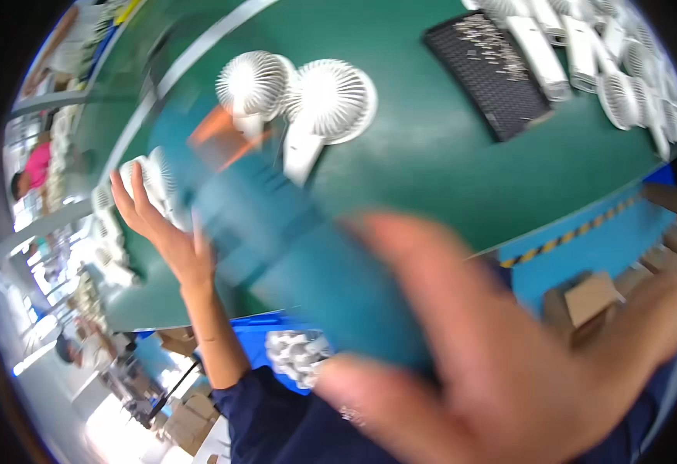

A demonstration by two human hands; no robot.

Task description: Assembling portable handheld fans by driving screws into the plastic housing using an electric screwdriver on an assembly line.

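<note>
Close up and smeared by motion, a teal power screwdriver (pixel 300 255) with an orange part slants across the middle. My right hand (pixel 493 348) is closed round its near end, thumb on one side and fingers on the other. To the left, my left hand (pixel 168 240) is raised with its fingers apart, beside some white handheld fans (pixel 153 178) on the green table; whether it touches them I cannot tell. Past the screwdriver lie two more white handheld fans, one with a round head (pixel 252 81) and another (pixel 331 100) overlapping it.
A black tray (pixel 489 77) with many small screws lies at the far right, beside a pile of white fans (pixel 578 54). A blue bin (pixel 265 340) with white parts is below the near edge. Cardboard boxes (pixel 594 301) stand at the right; people work at the left.
</note>
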